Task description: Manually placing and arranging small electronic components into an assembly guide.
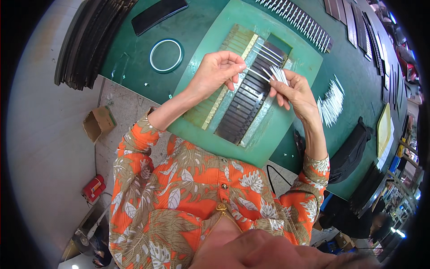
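Fingertips [242,66] of left hand [218,71] around 1 white stick [258,75]; right hand [299,93] around stick bunch [279,73]; slotted strip [240,109] below

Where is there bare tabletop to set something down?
Bare green tabletop shows between the black rectangular phone, the round teal tape roll and the pale-green board; also between the pile of thin white sticks and the dark flat strips. Crowded: the black slotted block, where left hand and right hand work.

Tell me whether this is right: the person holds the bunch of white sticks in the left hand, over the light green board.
Wrong hand: the head view shows the person holding the bunch of white sticks in the right hand, over the light green board.
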{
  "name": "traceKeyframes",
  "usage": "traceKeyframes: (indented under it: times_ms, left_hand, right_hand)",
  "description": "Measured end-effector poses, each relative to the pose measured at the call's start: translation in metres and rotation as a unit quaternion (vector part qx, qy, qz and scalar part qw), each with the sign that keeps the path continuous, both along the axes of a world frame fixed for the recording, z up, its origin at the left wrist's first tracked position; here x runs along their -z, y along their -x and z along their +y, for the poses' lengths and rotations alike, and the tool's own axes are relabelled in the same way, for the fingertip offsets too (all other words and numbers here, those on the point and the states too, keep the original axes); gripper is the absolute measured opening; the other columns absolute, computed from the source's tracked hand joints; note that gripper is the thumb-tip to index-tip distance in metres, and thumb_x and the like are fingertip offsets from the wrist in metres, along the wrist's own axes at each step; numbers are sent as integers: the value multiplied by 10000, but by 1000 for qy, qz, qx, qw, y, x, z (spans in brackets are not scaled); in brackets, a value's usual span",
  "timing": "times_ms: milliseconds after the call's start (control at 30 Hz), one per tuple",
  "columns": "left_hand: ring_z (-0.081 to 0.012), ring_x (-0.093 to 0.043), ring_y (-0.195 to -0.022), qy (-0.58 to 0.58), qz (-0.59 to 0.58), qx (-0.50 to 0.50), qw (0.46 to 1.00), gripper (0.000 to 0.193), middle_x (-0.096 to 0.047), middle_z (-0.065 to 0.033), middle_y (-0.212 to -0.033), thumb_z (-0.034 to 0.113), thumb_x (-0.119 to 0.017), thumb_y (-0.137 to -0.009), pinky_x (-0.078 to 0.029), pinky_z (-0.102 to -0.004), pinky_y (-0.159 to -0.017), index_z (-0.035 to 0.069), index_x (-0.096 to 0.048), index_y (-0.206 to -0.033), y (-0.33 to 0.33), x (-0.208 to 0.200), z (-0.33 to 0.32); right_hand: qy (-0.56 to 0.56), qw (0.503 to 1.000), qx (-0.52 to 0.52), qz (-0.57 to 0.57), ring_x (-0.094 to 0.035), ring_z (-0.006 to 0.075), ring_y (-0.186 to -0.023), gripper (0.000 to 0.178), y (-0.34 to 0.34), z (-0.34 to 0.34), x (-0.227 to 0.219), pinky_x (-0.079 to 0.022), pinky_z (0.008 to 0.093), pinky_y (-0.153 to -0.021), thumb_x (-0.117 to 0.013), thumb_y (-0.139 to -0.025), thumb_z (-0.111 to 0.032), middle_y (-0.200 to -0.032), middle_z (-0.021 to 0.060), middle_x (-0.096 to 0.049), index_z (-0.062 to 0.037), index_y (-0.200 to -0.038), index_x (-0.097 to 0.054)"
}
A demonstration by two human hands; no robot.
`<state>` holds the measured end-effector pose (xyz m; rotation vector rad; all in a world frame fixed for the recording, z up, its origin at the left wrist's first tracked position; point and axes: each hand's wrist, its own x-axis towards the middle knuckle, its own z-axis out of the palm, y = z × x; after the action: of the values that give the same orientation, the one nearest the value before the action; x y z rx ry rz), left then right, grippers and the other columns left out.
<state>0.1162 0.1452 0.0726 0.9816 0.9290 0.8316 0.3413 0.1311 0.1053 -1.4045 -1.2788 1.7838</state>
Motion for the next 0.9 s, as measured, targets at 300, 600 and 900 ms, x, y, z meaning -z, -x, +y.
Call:
traceKeyframes:
  times_ms: [300, 600, 900]
  left_hand:
    - [-151, -597, -620, -253, 255, -29, 933, 165, -617, -85, -812, 81, -618, -826, -485, -275, -552, -34, -641, -942, -6, -2, 16]
    - [-243, -611, -667, -349, 320, -36, 880, 103, -614, -94, -828, 57, -620, -799, -481, -333, -598, 6, -672, -872, -12, 7, 17]
    - [-220, -588, -856, -529, 393, 20, 752, 205, -582, -45, -963, 23, -603, -723, -503, -353, -597, 54, -629, -924, -19, 17, 19]
  right_hand:
    - [-95, 986, 48, -126, -473, 27, -469, 100, -6, 19, 14, -324, 171, -381, -571, -862, -119, -655, 14, -603, -21, -845, -565]
    - [-170, 960, 36, -221, -492, 57, -497, 100, -2, 17, 20, -388, 215, -461, -564, -850, -115, -657, 13, -604, -18, -834, -575]
    - [-201, 943, 18, -265, -498, 67, -506, 112, -2, 20, 28, -398, 227, -479, -566, -846, -117, -639, 19, -594, -5, -852, -575]
